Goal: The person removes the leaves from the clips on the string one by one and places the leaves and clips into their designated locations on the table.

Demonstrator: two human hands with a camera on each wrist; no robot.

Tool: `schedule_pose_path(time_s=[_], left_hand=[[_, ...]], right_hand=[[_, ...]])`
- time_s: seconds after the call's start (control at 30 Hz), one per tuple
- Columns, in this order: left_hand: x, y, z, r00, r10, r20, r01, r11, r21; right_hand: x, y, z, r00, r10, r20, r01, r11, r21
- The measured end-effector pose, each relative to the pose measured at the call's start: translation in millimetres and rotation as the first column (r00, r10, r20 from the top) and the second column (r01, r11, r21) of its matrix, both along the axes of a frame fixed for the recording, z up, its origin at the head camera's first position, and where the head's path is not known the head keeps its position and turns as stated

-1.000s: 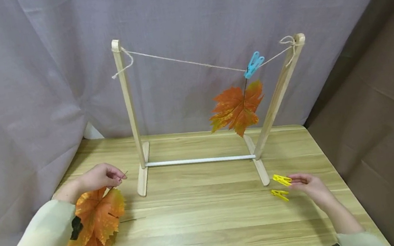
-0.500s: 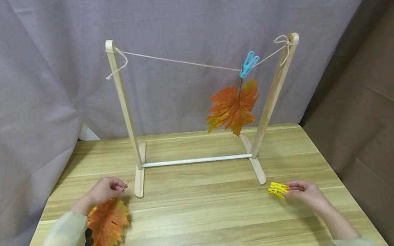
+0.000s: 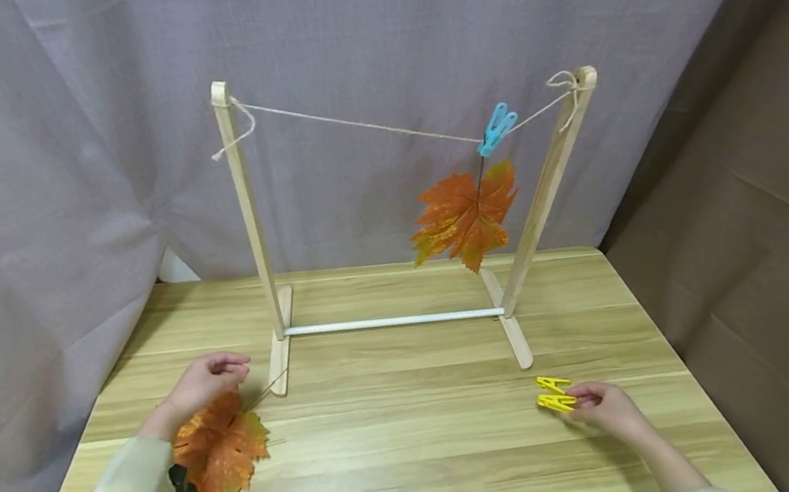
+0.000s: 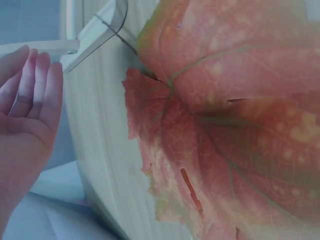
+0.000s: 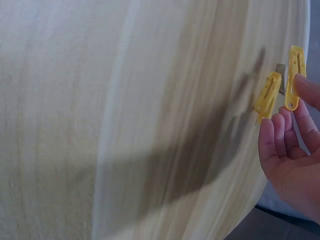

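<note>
In the head view my left hand [image 3: 205, 382] hovers above orange artificial maple leaves [image 3: 226, 459] at the table's left, holding nothing. Its fingers look nearly straight in the left wrist view, apart from the leaf [image 4: 210, 125]. One leaf stem reaches over the stand's left foot. My right hand [image 3: 611, 413] pinches a yellow clothespin [image 3: 557, 403] by one end. Just beyond it a second yellow clothespin [image 3: 552, 383] lies on the table. From the string [image 3: 362, 124] hangs another orange leaf [image 3: 470, 218], its stem clipped by a blue clothespin [image 3: 497, 131].
The wooden stand [image 3: 251, 216] has two posts, flat feet and a white crossbar [image 3: 393, 321] low between them. The wood-grain table [image 3: 410, 462] backs onto a grey curtain [image 3: 347, 17]. A brown curtain [image 3: 763, 228] borders the right side.
My left hand has let go of the leaf stem, and the leaf has dropped lower. My right hand has drawn the gripped clothespin nearer to me, past the one lying on the table.
</note>
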State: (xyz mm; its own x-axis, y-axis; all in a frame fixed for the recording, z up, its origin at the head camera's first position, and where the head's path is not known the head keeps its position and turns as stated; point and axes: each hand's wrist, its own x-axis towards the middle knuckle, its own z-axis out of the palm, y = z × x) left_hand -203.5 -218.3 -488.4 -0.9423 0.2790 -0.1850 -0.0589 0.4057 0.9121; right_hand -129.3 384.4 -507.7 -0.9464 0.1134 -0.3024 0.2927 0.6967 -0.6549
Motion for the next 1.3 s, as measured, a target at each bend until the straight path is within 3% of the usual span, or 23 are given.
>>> schedule_pose_path(time_s=[0.3, 0.63, 0.9, 1.3], left_hand=[[1.1, -2.1, 7.3, 1.0, 0.016, -0.003, -0.016, 0.999, 0.046], [-4.7, 7.9, 20.4, 1.0, 0.0, -0.017, 0.001, 0.996, 0.088], [-17.4, 23.7, 37.0, 0.999, -0.029, -0.041, 0.032, 0.995, 0.094], [-40.4, 55.2, 77.3, 0.994, -0.066, -0.091, 0.073, 0.994, 0.077]], right_hand=[[0.1, -1.1, -12.9, 1.0, 0.017, 0.02, -0.018, 0.999, 0.035], [-1.9, 1.3, -4.4, 0.999, 0.034, 0.014, -0.035, 0.998, 0.055], [-19.5, 5.3, 34.6, 0.995, 0.091, -0.036, -0.091, 0.996, 0.017], [-59.0, -1.6, 110.8, 0.976, 0.152, -0.157, -0.168, 0.982, -0.092]])
